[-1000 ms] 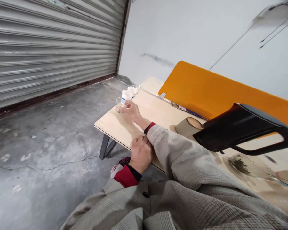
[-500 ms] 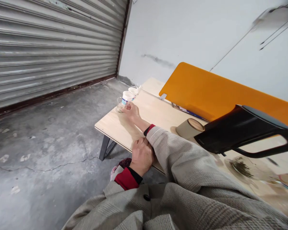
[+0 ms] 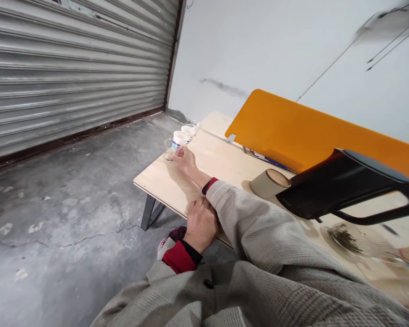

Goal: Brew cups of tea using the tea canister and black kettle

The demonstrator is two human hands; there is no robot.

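At the far left end of the table, my right hand (image 3: 187,160) is closed around the side of a clear glass cup (image 3: 168,153) standing on the wood. A little dark matter shows low in this glass; I cannot make out what it is. Right behind it are two white paper cups (image 3: 180,137) with blue printing, and more clear glass partly shows beyond them. My left hand (image 3: 202,223) is curled at the table's front edge, against the right sleeve. Its fingertips are hidden, so whatever it grips, if anything, does not show.
A black kettle (image 3: 341,186) stands at the right beside a round beige canister (image 3: 269,183). Nearer lies a clear dish of dark dried leaves (image 3: 346,238). An orange divider panel (image 3: 313,131) runs along the back of the pale wooden table (image 3: 218,156).
The view has shifted very slightly. My right hand remains at the glass cup, and my left hand keeps its place at the table edge.
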